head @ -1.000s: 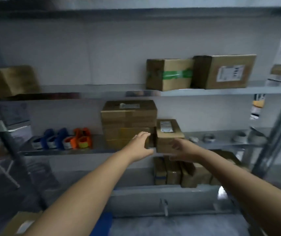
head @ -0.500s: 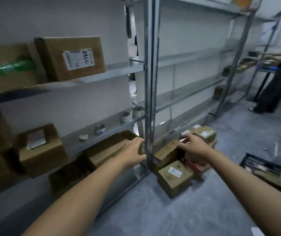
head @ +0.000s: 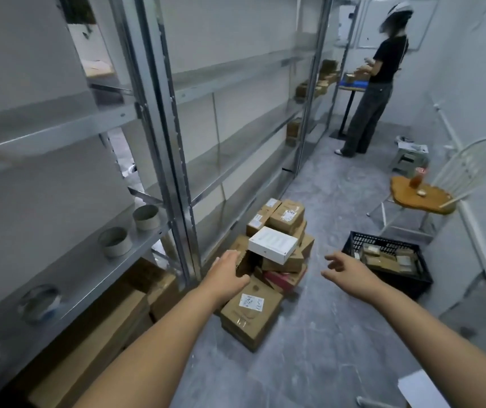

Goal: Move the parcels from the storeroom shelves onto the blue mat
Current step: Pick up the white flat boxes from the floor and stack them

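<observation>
View swung R off the shelf; no pickup made. L hand & R hand empty, fingers loose, over floor parcel pile. Blue mat not in view, so I judge nothing delivered yet.

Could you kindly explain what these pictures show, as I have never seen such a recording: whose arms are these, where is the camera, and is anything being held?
There is no machine: a person wears one wide-angle camera on the head, so the two bare arms are their own. The left hand hovers open over a pile of parcels on the grey floor beside the metal shelves; a white box lies on top. The right hand is open in the air. Neither holds anything. A black crate stands to the right, and another person works at the far end.
</observation>
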A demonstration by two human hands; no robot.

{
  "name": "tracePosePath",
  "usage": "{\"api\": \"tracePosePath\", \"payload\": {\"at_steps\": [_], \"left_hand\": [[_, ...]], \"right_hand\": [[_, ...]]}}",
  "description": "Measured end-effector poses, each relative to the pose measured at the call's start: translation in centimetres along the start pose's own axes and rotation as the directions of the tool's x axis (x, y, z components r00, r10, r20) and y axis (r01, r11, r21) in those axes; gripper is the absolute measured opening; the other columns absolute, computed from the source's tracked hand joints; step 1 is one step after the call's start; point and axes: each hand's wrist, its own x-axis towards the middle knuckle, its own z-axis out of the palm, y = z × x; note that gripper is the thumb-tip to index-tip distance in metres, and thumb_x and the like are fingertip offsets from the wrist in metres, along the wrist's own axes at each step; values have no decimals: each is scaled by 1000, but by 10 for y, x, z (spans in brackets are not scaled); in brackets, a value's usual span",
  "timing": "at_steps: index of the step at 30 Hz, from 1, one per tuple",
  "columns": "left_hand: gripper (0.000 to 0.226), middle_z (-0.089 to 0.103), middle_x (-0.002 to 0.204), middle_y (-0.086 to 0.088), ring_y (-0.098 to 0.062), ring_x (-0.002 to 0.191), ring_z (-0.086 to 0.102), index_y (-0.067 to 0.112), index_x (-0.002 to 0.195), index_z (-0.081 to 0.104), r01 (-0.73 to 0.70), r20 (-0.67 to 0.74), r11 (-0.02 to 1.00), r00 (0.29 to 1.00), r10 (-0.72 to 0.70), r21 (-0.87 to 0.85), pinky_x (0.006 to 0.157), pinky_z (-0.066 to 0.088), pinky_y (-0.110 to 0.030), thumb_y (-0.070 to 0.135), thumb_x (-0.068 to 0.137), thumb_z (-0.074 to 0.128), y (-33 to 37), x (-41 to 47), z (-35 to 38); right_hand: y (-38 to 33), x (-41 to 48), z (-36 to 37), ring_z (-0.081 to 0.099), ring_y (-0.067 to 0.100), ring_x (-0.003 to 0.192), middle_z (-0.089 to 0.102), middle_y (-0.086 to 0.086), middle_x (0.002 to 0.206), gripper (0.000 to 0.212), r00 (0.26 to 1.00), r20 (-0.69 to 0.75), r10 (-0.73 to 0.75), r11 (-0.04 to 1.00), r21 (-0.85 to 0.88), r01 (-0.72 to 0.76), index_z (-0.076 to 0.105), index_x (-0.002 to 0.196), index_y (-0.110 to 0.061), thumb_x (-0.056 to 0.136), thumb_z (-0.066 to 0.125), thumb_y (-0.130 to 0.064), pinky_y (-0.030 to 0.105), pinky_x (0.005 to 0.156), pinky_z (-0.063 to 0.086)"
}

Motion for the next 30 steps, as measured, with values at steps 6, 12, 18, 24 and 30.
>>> {"api": "tracePosePath", "payload": {"at_steps": [6,12,18,24,30], "left_hand": [[65,39,143,8,-4,114,40,29,141,36,-19,74,1000,997,20,-22,79,45,-9,30,83,64,24,95,45],[66,37,146,5,-8,122,40,29,143,34,34,24,999,999,-33,-21,92,37,-21,32,85,64,71,194,84],[69,34,150,3,-15,135,37,33,145,31,115,13,993,993,-115,23,102,38,-33,38,84,64,101,281,107],[67,36,149,2,-16,136,36,28,146,33,178,-41,984,983,-179,-16,100,36,-28,34,87,65,89,359,120],[62,41,144,1,-14,127,41,17,144,38,262,-1,961,965,-263,-89,95,33,-19,22,88,63,45,447,151]], "right_hand": [[53,71,-32,56,17,111,58,5,126,54,996,-19,85,996,36,-84,49,136,-18,87,66,-33,28,90,45],[88,177,-96,54,18,113,56,3,130,52,999,7,49,996,79,-49,48,137,-16,89,63,-31,29,89,46],[94,283,-153,53,21,119,55,7,131,48,993,102,-64,998,-19,66,49,135,-12,91,61,-26,26,93,40],[77,392,-153,54,19,111,57,3,119,45,972,209,-108,992,-35,118,51,133,-14,91,60,-27,24,85,39],[69,508,-106,54,18,110,58,3,123,45,932,355,-80,986,-106,125,53,131,-16,87,58,-25,28,92,45]]}}
